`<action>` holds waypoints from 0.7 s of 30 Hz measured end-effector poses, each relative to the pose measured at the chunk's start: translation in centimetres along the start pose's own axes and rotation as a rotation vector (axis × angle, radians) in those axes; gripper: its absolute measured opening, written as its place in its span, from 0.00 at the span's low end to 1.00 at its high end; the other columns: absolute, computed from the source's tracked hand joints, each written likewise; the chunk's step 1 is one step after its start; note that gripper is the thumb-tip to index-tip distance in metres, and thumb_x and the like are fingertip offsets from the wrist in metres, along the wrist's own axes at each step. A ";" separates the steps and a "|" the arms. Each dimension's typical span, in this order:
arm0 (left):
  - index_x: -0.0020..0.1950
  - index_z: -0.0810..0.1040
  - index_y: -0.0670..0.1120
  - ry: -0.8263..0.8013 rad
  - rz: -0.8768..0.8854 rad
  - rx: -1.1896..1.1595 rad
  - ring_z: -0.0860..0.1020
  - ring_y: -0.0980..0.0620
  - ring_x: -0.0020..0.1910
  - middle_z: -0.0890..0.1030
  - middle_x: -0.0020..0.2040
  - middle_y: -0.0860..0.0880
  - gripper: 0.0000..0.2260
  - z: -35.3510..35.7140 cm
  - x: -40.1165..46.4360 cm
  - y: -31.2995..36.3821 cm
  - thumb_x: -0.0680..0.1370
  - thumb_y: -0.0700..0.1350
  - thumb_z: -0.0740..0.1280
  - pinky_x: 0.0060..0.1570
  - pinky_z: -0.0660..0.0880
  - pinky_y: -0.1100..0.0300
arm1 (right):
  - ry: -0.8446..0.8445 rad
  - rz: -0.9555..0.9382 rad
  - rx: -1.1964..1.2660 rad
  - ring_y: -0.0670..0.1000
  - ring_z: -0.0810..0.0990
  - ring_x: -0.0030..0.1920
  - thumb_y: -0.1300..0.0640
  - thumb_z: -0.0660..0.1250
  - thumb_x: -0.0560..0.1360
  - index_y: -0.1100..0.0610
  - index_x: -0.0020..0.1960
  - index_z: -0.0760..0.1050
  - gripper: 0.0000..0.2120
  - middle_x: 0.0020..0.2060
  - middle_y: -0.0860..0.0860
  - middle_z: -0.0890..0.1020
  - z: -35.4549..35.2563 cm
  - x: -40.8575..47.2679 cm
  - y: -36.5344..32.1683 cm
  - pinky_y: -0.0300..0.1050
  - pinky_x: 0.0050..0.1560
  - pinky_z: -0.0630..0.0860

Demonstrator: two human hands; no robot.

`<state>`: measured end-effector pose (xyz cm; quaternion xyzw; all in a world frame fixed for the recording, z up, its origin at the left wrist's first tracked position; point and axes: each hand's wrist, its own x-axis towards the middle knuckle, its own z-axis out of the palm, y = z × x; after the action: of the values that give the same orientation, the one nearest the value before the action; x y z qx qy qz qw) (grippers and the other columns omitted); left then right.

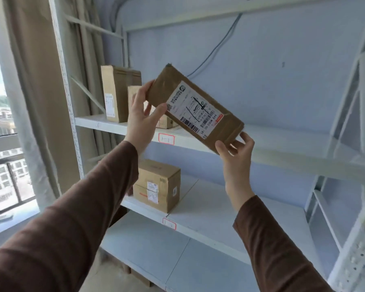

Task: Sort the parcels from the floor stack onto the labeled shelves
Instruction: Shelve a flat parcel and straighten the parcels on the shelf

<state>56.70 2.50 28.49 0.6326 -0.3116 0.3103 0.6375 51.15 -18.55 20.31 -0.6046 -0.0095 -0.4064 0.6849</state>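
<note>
White metal shelving [230, 148] fills most of the view, standing against a pale blue wall with a thin cable running down it, and there's a beige curtain [36, 81] and a window with a railing off to the left. So the parcel [195, 109] in play is a flat brown cardboard box, held up in the air in front of the upper shelf, tilted so its upper left corner sits higher than the lower right one. It has a white shipping label [193, 110] facing the camera, barcodes and handwriting on it, print too small to read properly. Left hand [140, 118] grips the upper left end, thumb over the front face and fingers curled round the edge. Right hand [236, 148] pinches the lower right corner between thumb and fingers. Both arms are in brown sleeves. On the upper shelf behind the left hand stand a couple of tall brown boxes [116, 93] upright, with a smaller one partly hidden just beside them. A red-bordered tag [166, 139] on that shelf's front edge reads something like 1-1. One shelf down sits a squat carton [158, 185] with a handwritten sticker, and another red-bordered tag [169, 223] is on that shelf's edge below it.
</note>
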 end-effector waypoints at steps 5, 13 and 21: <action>0.69 0.69 0.43 -0.070 0.020 0.003 0.77 0.64 0.58 0.76 0.61 0.46 0.20 2.7 6.1 -2.8 0.78 0.33 0.67 0.56 0.76 0.68 | -0.111 0.065 -0.088 0.44 0.82 0.59 0.60 0.78 0.74 0.47 0.77 0.61 0.39 0.61 0.50 0.80 1.1 4.8 2.4 0.49 0.62 0.81; 0.70 0.69 0.45 -0.220 0.082 -0.082 0.78 0.61 0.62 0.78 0.65 0.48 0.23 4.5 13.2 -8.2 0.78 0.38 0.72 0.64 0.76 0.59 | -0.061 0.077 -0.064 0.55 0.83 0.60 0.60 0.79 0.73 0.55 0.56 0.68 0.21 0.55 0.53 0.80 4.6 8.2 7.0 0.46 0.55 0.83; 0.80 0.57 0.59 -0.455 0.090 -0.130 0.68 0.49 0.77 0.66 0.79 0.51 0.38 4.4 15.4 -14.8 0.76 0.49 0.75 0.68 0.74 0.42 | 0.007 0.002 -0.360 0.44 0.82 0.60 0.47 0.78 0.70 0.45 0.74 0.67 0.36 0.64 0.47 0.77 7.2 9.4 10.5 0.45 0.62 0.80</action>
<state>77.80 -1.98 31.63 0.6293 -0.4944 0.1671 0.5758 66.88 -18.27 18.38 -0.7161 0.0664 -0.4028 0.5662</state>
